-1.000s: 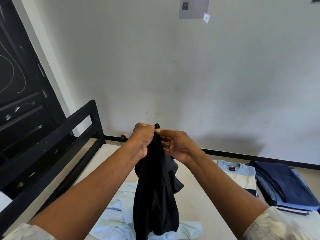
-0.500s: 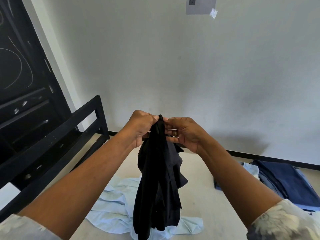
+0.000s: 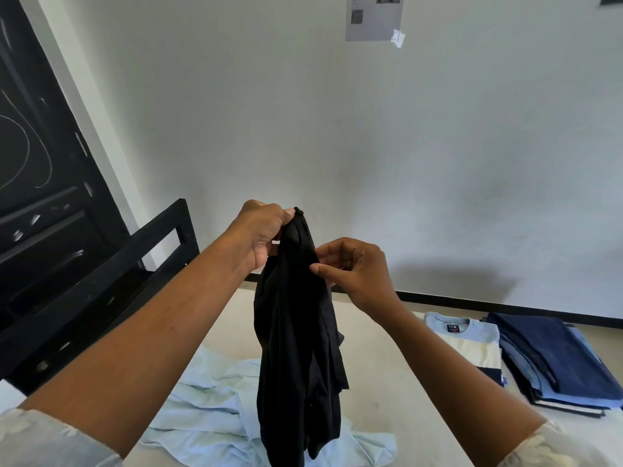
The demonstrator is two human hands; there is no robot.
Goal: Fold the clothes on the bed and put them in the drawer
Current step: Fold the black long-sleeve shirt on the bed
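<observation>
A black garment [image 3: 300, 348] hangs bunched in the air above the bed [image 3: 381, 358]. My left hand [image 3: 261, 232] grips its top end, held highest. My right hand [image 3: 354, 271] sits just right of it and a little lower, thumb and forefinger pinching the cloth's right edge. Under the hanging cloth a crumpled light blue shirt [image 3: 209, 406] lies spread on the mattress. The drawer is not in view.
A folded light blue and cream T-shirt [image 3: 472, 345] and a stack of folded navy and blue clothes [image 3: 556, 362] lie at the right of the bed. A black bed frame [image 3: 111, 278] and dark door [image 3: 40, 197] stand at left. A white wall is ahead.
My right hand has slid from the garment's top down its right edge, and now pinches lower. My left hand keeps the top. The folded T-shirt is visible again at right.
</observation>
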